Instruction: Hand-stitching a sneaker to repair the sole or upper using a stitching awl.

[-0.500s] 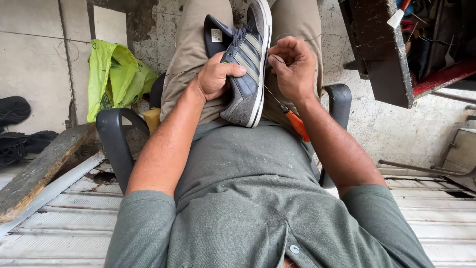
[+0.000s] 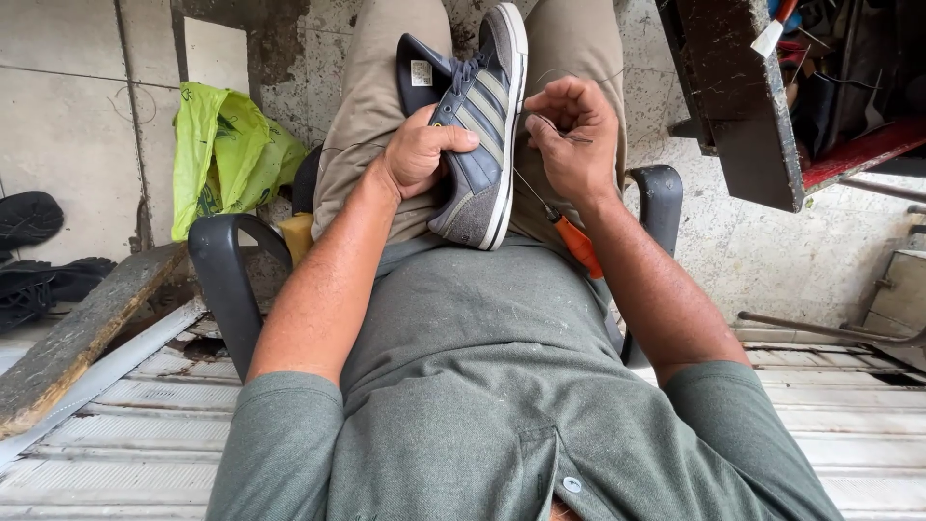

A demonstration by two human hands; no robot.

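Observation:
A navy sneaker (image 2: 477,125) with grey stripes and a white sole rests on its side across my lap, toe toward my belly. My left hand (image 2: 422,147) grips its upper, thumb across the side. Beside the sole my right hand (image 2: 571,135) pinches a thin thread or wire loop between fingers and thumb. An awl with an orange handle (image 2: 577,244) lies on my lap under the right wrist, its metal tip pointing at the sole.
I sit in a dark armchair (image 2: 227,280). A bright green plastic bag (image 2: 224,159) lies at the left, black shoes (image 2: 34,251) farther left. A dark workbench (image 2: 748,106) with tools stands at the upper right. A wooden plank (image 2: 77,338) leans at the lower left.
My right hand has drawn slightly away from the sole, pulling the thread. The left hand keeps its grip on the sneaker.

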